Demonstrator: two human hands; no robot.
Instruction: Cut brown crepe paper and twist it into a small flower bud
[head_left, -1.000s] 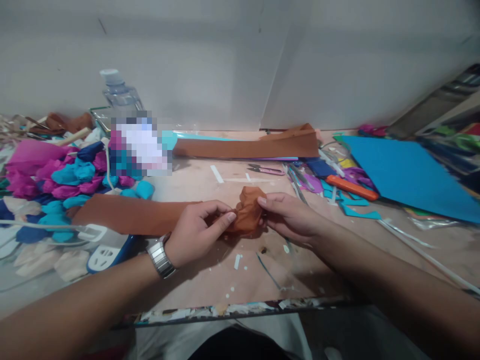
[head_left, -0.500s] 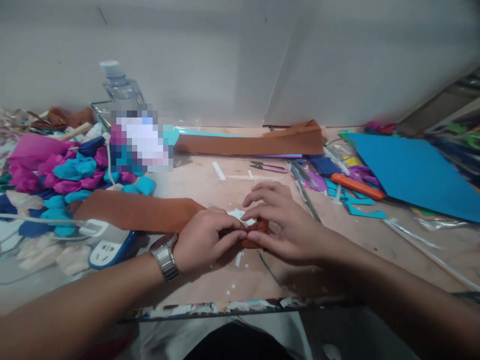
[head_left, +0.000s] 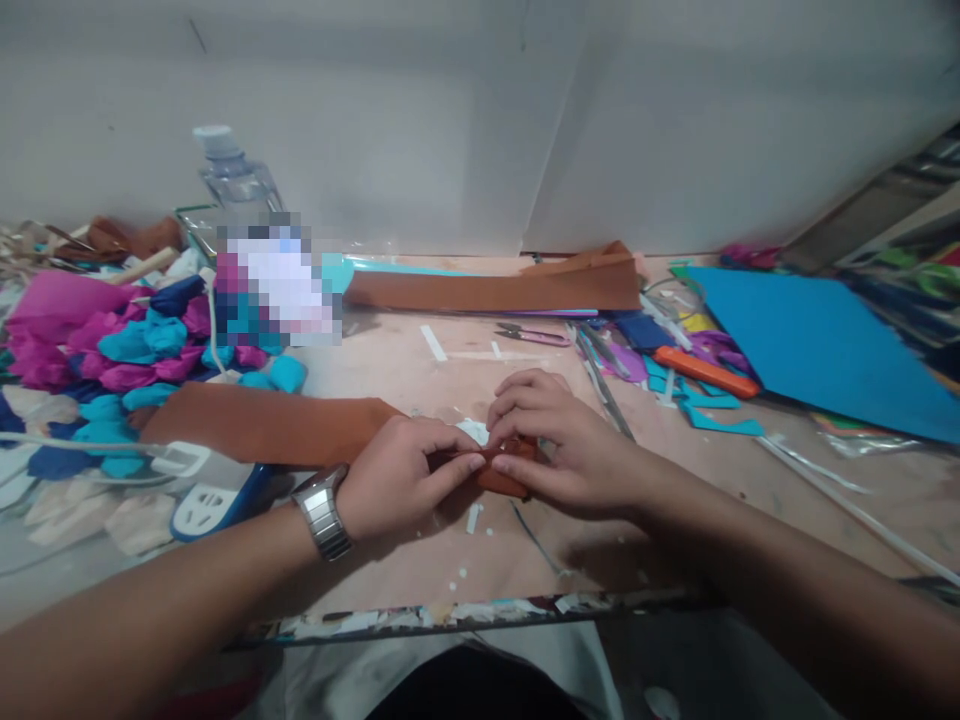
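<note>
A long brown strip of what looks like crepe paper runs from the left of the table to my hands. My left hand, with a metal watch on the wrist, pinches the strip's edge between thumb and forefinger. My right hand is closed on the gathered, rolled brown end, thumb in front and fingers curled behind. The fingertips of both hands nearly meet. A scrap of white paper lies just behind them. Part of the gathered end is hidden by my fingers.
Crumpled pink and blue paper pieces are heaped at the left, beside a power strip. Thread snips, tweezers, an orange cutter and a blue sheet lie right. A bottle stands at the back.
My right fingers have curled closer together over the brown end, and more of its rolled part shows below them. The left hand keeps its pinch. The view has shifted slightly.
</note>
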